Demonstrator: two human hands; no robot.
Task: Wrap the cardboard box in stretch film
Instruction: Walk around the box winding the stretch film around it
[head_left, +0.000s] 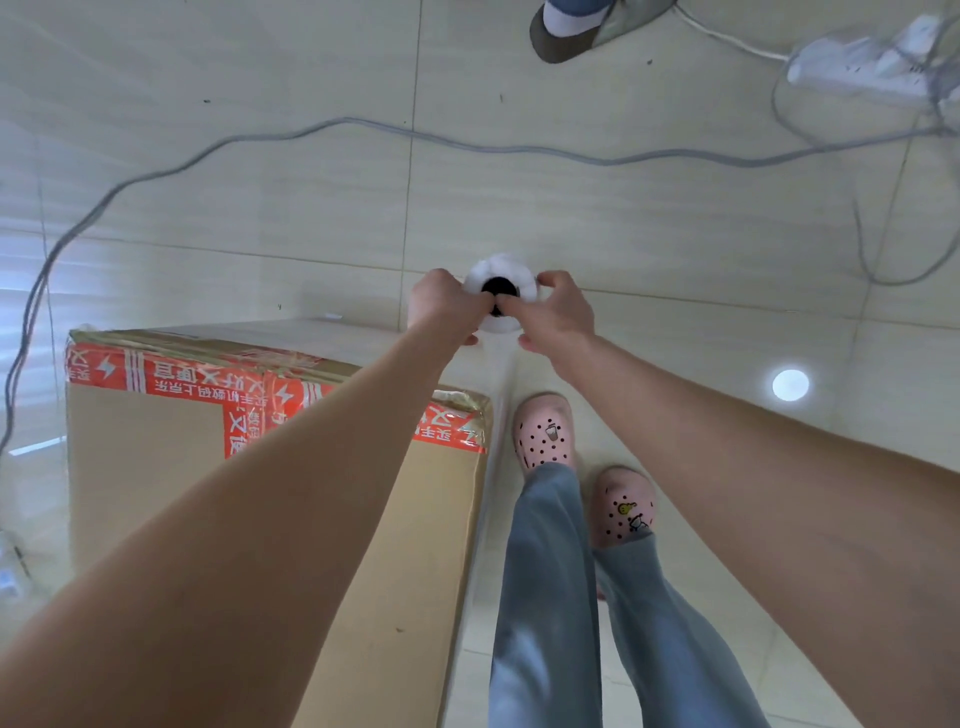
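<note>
A tall brown cardboard box (171, 483) with orange printed tape across its top stands on the floor at the lower left. Beyond its far right corner I hold a white roll of stretch film (524, 278) upright, seen end-on with its dark core showing. My left hand (441, 301) grips the roll from the left and my right hand (561, 312) grips it from the right, a finger of each reaching into the core. A clear sheet of film (501, 395) runs down from the roll along the box's right side.
My feet in pink clogs (545, 434) stand just right of the box. A grey cable (363, 124) snakes over the tiled floor at the back. A white power strip (862, 65) lies at the top right. Another person's shoe (576, 28) shows at the top edge.
</note>
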